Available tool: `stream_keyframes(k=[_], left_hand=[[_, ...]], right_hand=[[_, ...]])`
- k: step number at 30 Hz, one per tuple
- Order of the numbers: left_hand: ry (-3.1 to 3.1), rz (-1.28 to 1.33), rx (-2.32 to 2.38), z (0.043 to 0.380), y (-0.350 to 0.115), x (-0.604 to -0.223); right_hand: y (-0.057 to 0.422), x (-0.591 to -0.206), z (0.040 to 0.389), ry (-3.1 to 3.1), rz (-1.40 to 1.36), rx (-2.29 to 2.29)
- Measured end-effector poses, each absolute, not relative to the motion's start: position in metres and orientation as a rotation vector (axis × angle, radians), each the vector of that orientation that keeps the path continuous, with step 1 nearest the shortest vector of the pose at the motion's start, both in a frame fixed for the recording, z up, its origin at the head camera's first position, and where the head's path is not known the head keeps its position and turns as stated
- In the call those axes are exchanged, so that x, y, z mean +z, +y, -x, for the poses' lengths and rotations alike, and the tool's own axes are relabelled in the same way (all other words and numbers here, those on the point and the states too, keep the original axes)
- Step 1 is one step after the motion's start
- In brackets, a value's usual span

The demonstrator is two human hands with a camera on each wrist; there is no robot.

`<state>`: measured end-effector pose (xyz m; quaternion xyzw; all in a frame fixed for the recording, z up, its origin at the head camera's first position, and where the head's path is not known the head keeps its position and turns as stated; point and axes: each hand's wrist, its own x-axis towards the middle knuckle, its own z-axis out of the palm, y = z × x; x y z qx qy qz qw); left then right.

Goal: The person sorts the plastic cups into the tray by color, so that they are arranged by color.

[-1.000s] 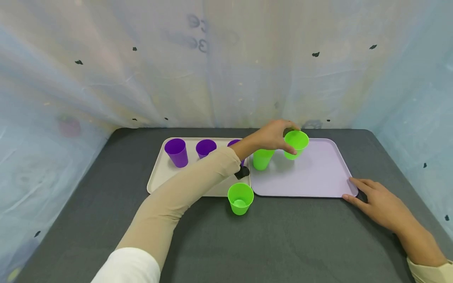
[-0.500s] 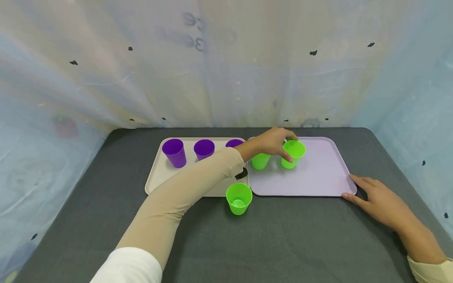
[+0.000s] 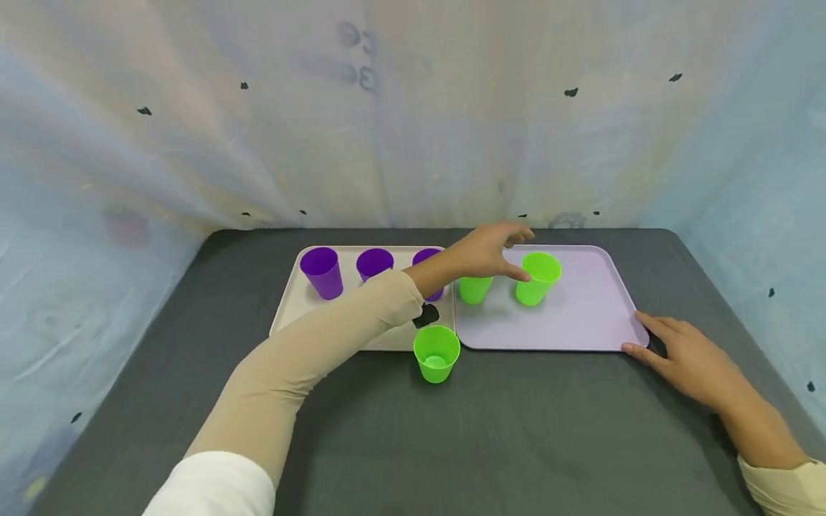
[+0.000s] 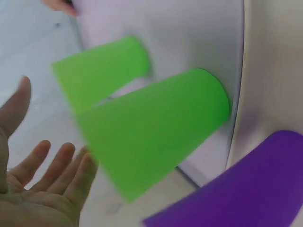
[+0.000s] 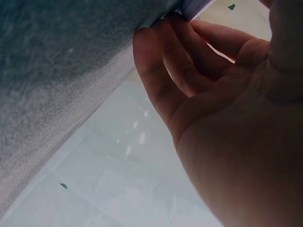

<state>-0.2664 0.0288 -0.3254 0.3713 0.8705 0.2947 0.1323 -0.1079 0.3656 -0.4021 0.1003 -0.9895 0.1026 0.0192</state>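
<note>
My left hand point(image 3: 488, 249) reaches over the lilac tray point(image 3: 581, 315), fingers spread and apart from the cups. Just right of its thumb a green cup point(image 3: 538, 279) stands upright on the tray. Another green cup point(image 3: 475, 290) stands to its left, its top hidden by the hand. In the left wrist view both cups show, the nearer green cup point(image 4: 156, 132) beside the open fingers point(image 4: 61, 165). My right hand point(image 3: 693, 362) rests at the tray's front right corner, thumb and index finger touching its edge. A third green cup point(image 3: 437, 355) stands on the table, in front of the trays.
A cream tray point(image 3: 290, 315) adjoins the lilac one on the left. On it stand three purple cups, the left one point(image 3: 323, 272), the middle one point(image 3: 374, 262) and one point(image 3: 427, 255) partly behind my forearm. A pale curtain point(image 3: 413, 122) surrounds the dark cloth-covered table point(image 3: 484, 430).
My left hand lowered a green cup onto the lilac tray beside the other, let go and drew back up and left. My right hand stayed at the tray corner.
</note>
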Motion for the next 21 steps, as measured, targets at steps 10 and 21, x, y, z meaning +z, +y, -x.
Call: stream_keyframes(k=[10,21], left_hand=[[2.47,-1.079,1.322,0.203,-0.058,-0.301],[2.595,-1.05,1.241,0.143,-0.12,-0.343]], right_hand=[[0.371,-0.399,0.112,-3.191,-0.255,0.267],[0.372,-0.398,0.115,-3.169,-0.264,0.214]])
